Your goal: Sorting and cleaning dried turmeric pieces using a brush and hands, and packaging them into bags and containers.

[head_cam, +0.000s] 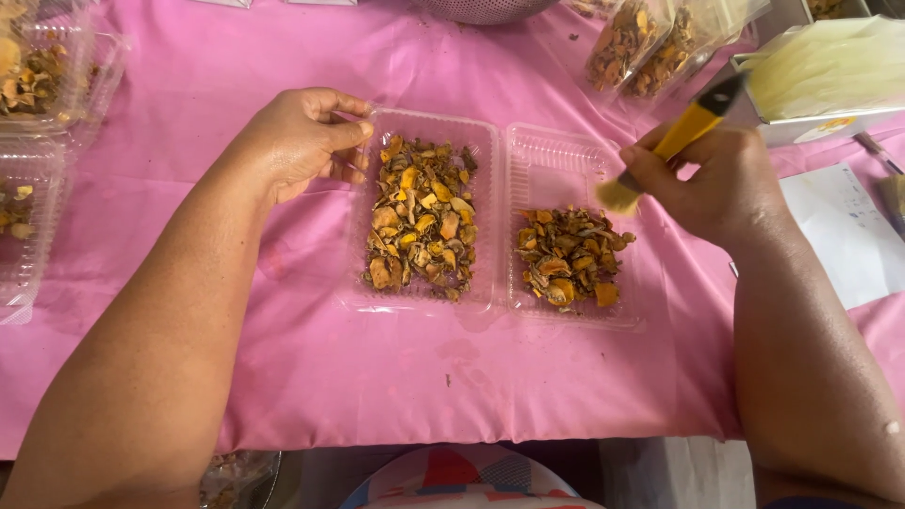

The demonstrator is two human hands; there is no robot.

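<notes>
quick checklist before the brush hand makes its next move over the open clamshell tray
1. Left hand steadying the clear clamshell tray: ok, fingertips rest at its top left corner.
2. Right hand grip on the yellow-handled brush: ok, fingers wrap the handle.
3. Bristles over the tray: ok, they sit at the right half's edge.
4. Both halves lying flat and open on the pink cloth: ok.
5. Dried orange pieces inside the tray walls: ok, none seen spilled beside it.
6. Bristles touching the pieces: cannot tell.
</notes>
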